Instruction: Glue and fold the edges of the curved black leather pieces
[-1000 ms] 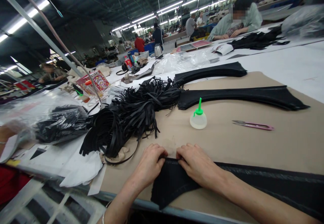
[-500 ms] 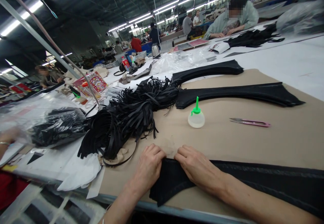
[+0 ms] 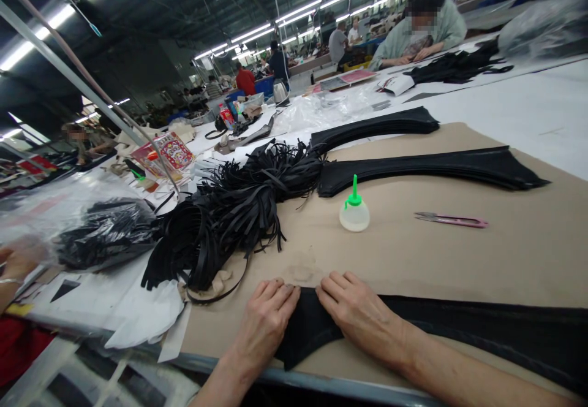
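A long black panel, leather or fabric, (image 3: 315, 321) lies along the near edge of the table, and its right part runs out of view. My left hand (image 3: 267, 318) is closed on the panel's left end, fingertips at the upper corner. A short way to the right, my right hand (image 3: 361, 309) grips the same upper edge with bent fingers; the thumb is hidden. Beyond my hands stands a round translucent squeeze bottle (image 3: 354, 216) with a green nozzle. Pink-handled thread snips (image 3: 452, 219) lie to its right.
Brown paper (image 3: 390, 260) covers the table here. Stacked black panels (image 3: 413, 171) lie farther back, and a heap of black straps (image 3: 257, 192) spreads to the left. Past it is a plastic bag with black pieces (image 3: 105, 229). A co-worker (image 3: 422, 33) sits across; another person's hand (image 3: 18, 266) shows at far left.
My fingers have shifted slightly toward me along the panel's upper edge, and my left hand lies flatter. At far left, the other person's hand has moved lower and farther into view.
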Action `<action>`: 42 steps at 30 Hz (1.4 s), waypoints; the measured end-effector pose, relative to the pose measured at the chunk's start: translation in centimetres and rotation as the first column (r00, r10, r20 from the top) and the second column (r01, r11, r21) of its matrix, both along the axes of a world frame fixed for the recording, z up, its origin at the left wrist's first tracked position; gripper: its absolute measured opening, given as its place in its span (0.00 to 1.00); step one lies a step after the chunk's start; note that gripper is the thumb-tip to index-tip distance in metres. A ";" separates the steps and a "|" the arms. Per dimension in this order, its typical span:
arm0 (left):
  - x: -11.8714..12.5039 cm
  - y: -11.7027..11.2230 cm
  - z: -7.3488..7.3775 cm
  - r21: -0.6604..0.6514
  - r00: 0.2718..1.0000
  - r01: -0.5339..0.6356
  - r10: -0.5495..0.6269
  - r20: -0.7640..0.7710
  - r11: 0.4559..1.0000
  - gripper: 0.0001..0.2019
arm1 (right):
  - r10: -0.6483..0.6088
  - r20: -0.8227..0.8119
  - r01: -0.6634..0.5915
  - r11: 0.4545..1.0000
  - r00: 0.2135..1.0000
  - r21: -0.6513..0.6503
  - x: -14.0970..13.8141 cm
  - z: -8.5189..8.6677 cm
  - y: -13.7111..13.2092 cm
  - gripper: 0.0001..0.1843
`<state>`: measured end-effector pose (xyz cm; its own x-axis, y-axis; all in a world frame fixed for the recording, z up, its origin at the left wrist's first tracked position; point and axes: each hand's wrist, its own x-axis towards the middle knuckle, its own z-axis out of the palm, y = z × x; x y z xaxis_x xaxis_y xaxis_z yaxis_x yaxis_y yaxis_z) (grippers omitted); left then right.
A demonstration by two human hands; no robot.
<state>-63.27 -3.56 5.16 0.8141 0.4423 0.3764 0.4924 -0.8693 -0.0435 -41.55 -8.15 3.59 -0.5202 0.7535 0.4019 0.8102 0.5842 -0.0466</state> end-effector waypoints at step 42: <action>3.4 -3.5 -2.1 -0.185 0.930 -0.274 0.309 0.198 0.944 0.24 | 0.104 0.087 -0.103 0.994 0.991 -0.023 1.1 2.4 0.1 0.08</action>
<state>-59.89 -7.07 3.07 0.5444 0.7130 0.4418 0.7065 -0.6737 0.2166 -40.47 -8.01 5.98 -0.6283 0.7008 0.3376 0.7470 0.6648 0.0102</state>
